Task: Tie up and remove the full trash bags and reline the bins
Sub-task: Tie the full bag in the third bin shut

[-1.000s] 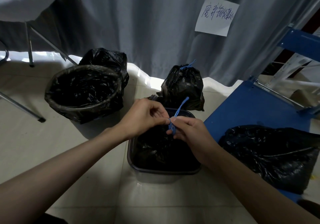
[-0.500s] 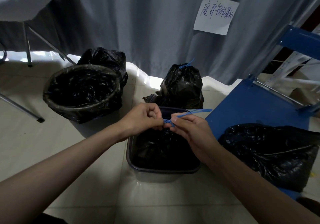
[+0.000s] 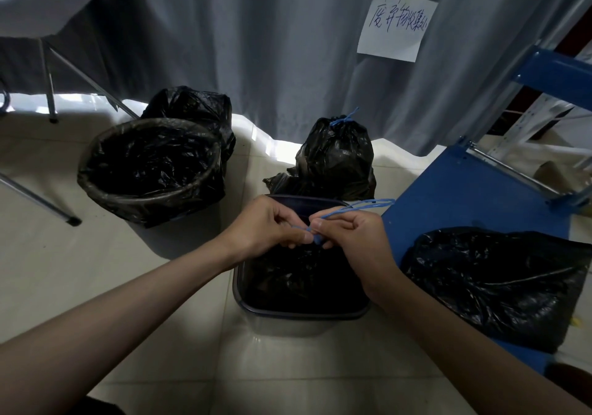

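Currently my left hand (image 3: 269, 225) and right hand (image 3: 349, 235) both pinch the thin blue plastic tie (image 3: 349, 210) over the far rim of the rectangular grey bin (image 3: 301, 313) holding the black bag (image 3: 301, 273). Risk, as I judge it: tie slips, knot loosens, bag reopens on lifting.

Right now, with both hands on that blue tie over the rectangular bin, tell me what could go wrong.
1. The thin blue plastic tie is only pinched between the left hand and right hand; its loose tail points away to the right, so it could slip before cinching.
2. The black trash bag sits low in the dark rectangular bin; the tie may catch too little plastic and leave the neck open.
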{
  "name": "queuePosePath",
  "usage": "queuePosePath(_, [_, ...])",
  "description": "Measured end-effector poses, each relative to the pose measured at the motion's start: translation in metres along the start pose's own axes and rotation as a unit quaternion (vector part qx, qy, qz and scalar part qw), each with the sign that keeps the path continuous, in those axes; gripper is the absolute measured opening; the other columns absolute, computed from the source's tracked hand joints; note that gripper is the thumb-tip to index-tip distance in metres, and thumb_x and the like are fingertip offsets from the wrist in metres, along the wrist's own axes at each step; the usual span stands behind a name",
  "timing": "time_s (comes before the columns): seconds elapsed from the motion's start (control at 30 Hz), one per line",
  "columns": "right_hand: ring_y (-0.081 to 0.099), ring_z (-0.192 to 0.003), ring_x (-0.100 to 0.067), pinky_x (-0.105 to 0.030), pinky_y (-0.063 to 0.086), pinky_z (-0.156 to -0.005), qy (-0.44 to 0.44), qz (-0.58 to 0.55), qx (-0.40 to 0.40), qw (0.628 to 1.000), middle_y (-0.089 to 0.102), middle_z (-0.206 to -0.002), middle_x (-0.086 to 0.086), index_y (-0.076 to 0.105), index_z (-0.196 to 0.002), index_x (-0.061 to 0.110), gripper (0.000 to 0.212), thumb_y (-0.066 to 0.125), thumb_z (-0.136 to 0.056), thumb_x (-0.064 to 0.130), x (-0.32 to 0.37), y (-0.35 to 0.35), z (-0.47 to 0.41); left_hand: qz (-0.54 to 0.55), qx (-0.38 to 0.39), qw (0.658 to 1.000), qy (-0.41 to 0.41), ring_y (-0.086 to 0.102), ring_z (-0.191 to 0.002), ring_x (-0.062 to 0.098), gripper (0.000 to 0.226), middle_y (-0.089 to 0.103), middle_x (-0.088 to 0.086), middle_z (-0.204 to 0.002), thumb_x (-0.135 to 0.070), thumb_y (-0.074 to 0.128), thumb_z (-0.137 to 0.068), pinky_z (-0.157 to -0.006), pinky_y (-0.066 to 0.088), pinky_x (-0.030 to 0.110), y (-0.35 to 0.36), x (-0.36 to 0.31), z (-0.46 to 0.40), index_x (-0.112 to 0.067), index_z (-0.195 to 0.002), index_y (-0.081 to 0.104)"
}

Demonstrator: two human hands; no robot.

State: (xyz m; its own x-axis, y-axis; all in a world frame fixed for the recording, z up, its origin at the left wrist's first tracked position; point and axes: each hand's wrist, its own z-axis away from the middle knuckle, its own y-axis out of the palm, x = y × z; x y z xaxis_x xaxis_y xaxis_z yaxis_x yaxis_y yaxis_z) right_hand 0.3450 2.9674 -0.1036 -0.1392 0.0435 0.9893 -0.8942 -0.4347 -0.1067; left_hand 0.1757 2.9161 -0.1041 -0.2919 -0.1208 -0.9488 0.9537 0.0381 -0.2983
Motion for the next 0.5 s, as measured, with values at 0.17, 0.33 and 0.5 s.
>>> queuePosePath(0.17, [0.062,-0.063,-0.007,-0.022,0.047,-0.056,-0.012,0.025,-0.003,1.0,0.074,-0.079,-0.006,0.077,-0.091,0.01,0.009,0.067,-0.091,0.01,-0.004,-0.003,-0.003,-0.03,0.002,1.0,0.003,0.055,-0.051,0.003,0.012,0.066,0.006,-0.06,-0.01,0.081,-0.077,-0.051,0.039,0.01,0.0,-0.003,0.0,-0.001,-0.084,0.078])
queuePosePath(0.33, [0.052,-0.054,-0.001,-0.019,0.043,-0.056,0.054,-0.014,0.008,0.998,0.066,-0.064,0.01,0.072,-0.097,0.0,0.018,0.055,-0.097,0.006,-0.007,-0.002,-0.008,-0.148,-0.055,0.986,0.061,0.054,-0.054,0.004,0.012,0.069,0.003,-0.063,-0.026,0.086,-0.072,-0.054,0.043,0.022,0.004,0.002,-0.002,-0.018,-0.075,0.078])
queuePosePath(0.5, [0.047,-0.052,-0.002,-0.018,0.037,-0.052,0.089,-0.046,0.044,0.994,0.057,-0.058,0.003,0.07,-0.094,0.0,0.02,0.053,-0.099,0.009,-0.008,-0.002,-0.009,-0.255,-0.111,0.934,0.224,0.053,-0.065,0.006,0.019,0.055,-0.011,-0.073,-0.02,0.081,-0.074,-0.06,0.04,0.02,0.016,0.002,0.005,-0.019,-0.067,0.063])
